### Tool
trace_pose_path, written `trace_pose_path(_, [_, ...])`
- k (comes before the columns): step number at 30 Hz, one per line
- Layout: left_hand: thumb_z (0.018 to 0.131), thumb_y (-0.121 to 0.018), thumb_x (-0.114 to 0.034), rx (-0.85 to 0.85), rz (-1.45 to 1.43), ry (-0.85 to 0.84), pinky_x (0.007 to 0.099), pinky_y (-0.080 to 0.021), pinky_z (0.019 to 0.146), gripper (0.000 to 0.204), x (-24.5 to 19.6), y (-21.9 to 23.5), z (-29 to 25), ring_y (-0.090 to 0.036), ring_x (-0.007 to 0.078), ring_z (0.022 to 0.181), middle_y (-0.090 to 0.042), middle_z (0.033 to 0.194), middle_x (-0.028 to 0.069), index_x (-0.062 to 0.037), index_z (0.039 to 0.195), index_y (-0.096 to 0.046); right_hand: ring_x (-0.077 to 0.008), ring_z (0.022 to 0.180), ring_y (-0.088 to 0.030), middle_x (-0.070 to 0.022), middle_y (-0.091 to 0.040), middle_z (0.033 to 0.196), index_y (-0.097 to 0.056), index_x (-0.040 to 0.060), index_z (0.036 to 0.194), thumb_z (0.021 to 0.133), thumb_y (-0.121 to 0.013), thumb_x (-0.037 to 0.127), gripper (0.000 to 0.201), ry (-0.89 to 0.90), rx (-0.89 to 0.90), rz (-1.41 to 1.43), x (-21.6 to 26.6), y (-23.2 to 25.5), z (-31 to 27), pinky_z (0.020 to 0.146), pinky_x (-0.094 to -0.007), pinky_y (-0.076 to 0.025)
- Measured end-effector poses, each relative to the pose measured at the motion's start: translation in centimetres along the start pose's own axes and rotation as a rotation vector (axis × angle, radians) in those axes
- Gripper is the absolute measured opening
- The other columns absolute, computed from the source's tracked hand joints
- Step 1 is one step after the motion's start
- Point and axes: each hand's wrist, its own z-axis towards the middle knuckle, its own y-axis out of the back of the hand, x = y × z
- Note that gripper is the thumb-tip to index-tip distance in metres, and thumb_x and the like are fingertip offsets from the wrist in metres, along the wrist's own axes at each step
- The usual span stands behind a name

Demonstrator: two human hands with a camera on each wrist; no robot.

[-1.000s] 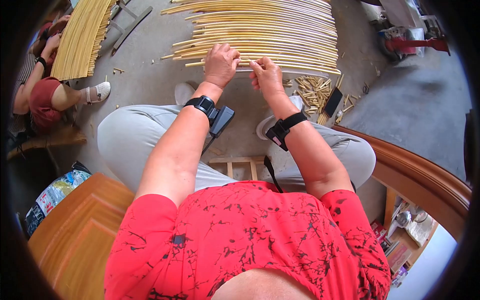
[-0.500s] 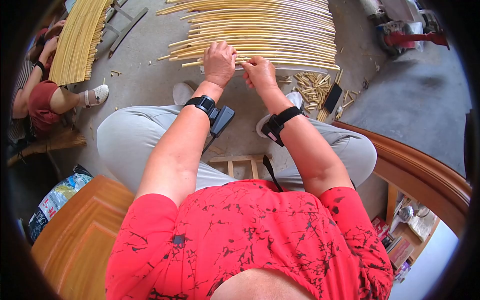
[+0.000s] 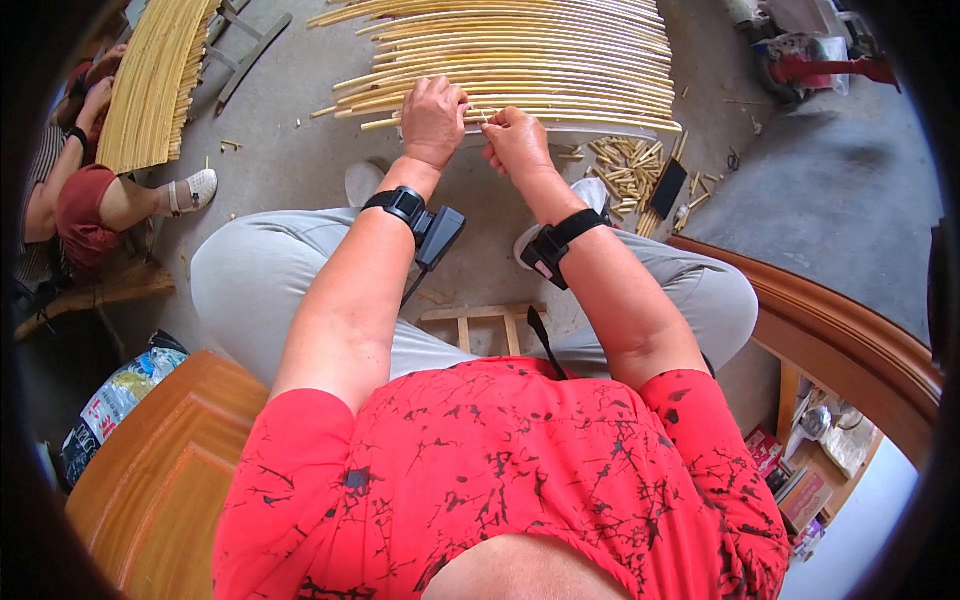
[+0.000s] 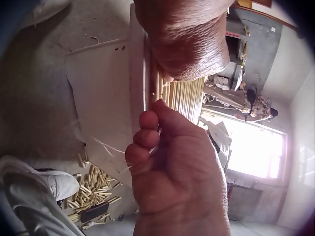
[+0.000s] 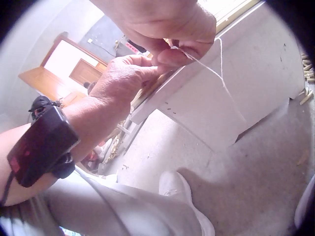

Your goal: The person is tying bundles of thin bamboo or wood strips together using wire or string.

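Grey flr (image 3: 290, 150), string (image 5: 222, 78) in R grip (image 3: 519, 143)

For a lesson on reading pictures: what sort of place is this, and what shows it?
Probably a small craft workshop, perhaps in a home: long, thin, yellow, wooden-looking sticks lie side by side, and short yellow stick pieces lie heaped on a bare grey floor.

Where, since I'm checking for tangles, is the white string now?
In the right wrist view, the white string trails down-right from the right hand, in front of the pale panel.
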Motion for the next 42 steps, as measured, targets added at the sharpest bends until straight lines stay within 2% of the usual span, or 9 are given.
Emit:
trace_pose_path(11, [0.069,-0.063,-0.015,0.024,0.009,0.015,0.0353,-0.042,0.073,0.004,0.0,0.0,0.1,-0.051,0.0227,0.081,-0.054,0.076,0.0017,-0.0126,0.07,-0.06,-0.0135,0.043,-0.057,-0.0063,-0.06,0.053,-0.061,0.0054,0.083,0.079,-0.06,0.017,0.012,-0.02,-0.012,-0.018,-0.3,0.0,0.4,0.04,-0.0275,-0.046])
trace_pose_path(14, [0.069,-0.063,-0.015,0.027,0.01,0.015,0.0355,-0.041,0.073,0.004,0.0,-0.1,0.1,-0.051,0.0227,0.081,-0.054,0.076,0.0016,-0.0126,0.07,-0.059,-0.0094,0.041,-0.05,-0.0041,-0.057,0.054,-0.061,0.0044,0.083,0.08,-0.061,0.015,0.011,0.021,-0.02,-0.056,-0.6,0.0,0.9,0.035,-0.0246,-0.038])
trace_pose_path(20, [0.068,-0.063,-0.014,0.034,0.0,0.016,0.0355,-0.041,0.074,0.005,0.2,-0.2,0.1,-0.051,0.0227,0.082,-0.054,0.076,0.0014,-0.0124,0.069,-0.059,-0.0096,0.043,-0.053,-0.0033,-0.058,0.054,-0.063,0.0047,0.077,0.077,-0.064,0.016,0.011,0.1,-0.111,-0.161,-2.1,-0.9,2.2,0.04,-0.025,-0.041])
trace_pose_path(23, [0.068,-0.064,-0.014,0.039,-0.008,0.009,0.0352,-0.041,0.073,0.005,0.4,-0.3,0.3,-0.051,0.0228,0.082,-0.054,0.077,0.0016,-0.0122,0.069,-0.059,-0.01,0.044,-0.055,-0.0032,-0.058,0.054,-0.063,0.0049,0.076,0.076,-0.065,0.016,0.011,0.16,-0.238,-0.309,-3.1,-1.7,3.0,0.041,-0.0245,-0.041])
trace_pose_path(25, [0.067,-0.064,-0.014,0.043,-0.012,0.007,0.035,-0.041,0.073,0.006,0.5,-0.2,0.3,-0.051,0.0229,0.082,-0.054,0.077,0.0019,-0.0121,0.069,-0.059,-0.0189,0.053,-0.061,-0.0092,-0.063,0.063,-0.065,0.0079,0.074,0.071,-0.067,0.022,0.014,0.131,-0.247,-0.157,-3.3,-1.8,3.0,0.059,-0.0328,-0.048])
trace_pose_path(26, [0.066,-0.065,-0.014,0.039,-0.035,-0.004,0.0352,-0.041,0.074,0.008,0.5,0.0,0.3,-0.051,0.0232,0.083,-0.054,0.078,0.0023,-0.0123,0.071,-0.059,-0.0189,0.053,-0.061,-0.0092,-0.063,0.063,-0.065,0.0079,0.074,0.071,-0.067,0.022,0.014,0.134,-0.247,-0.155,-3.1,-1.8,2.8,0.059,-0.0328,-0.048])
trace_pose_path(29, [0.064,-0.067,-0.016,0.022,-0.05,-0.02,0.0357,-0.04,0.075,0.015,0.1,0.7,0.6,-0.05,0.023,0.085,-0.054,0.081,0.0019,-0.0134,0.075,-0.059,-0.0159,0.049,-0.058,-0.0068,-0.061,0.059,-0.064,0.0065,0.073,0.073,-0.066,0.018,0.012,0.078,-0.195,0.083,-2.0,-1.0,1.6,0.05,-0.0308,-0.046])
trace_pose_path(31, [0.063,-0.069,-0.017,0.004,-0.041,-0.028,0.0359,-0.039,0.076,0.019,-0.1,1.1,0.7,-0.049,0.0224,0.088,-0.053,0.083,0.0012,-0.0145,0.078,-0.058,-0.007,0.039,-0.039,0.0,-0.051,0.053,-0.06,0.0051,0.077,0.08,-0.061,0.013,0.009,-0.003,-0.097,0.228,-1.3,-0.5,1.2,0.034,-0.0238,-0.031])
trace_pose_path(42, [0.06,-0.069,-0.015,-0.025,0.01,-0.067,0.0365,-0.037,0.075,0.026,-0.1,1.3,0.6,-0.049,0.0232,0.086,-0.054,0.085,0.0011,-0.0141,0.083,-0.057,-0.0064,0.039,-0.038,-0.0003,-0.05,0.054,-0.058,0.0052,0.078,0.08,-0.059,0.011,0.007,-0.029,-0.049,0.256,0.0,0.2,0.4,0.032,-0.022,-0.028])
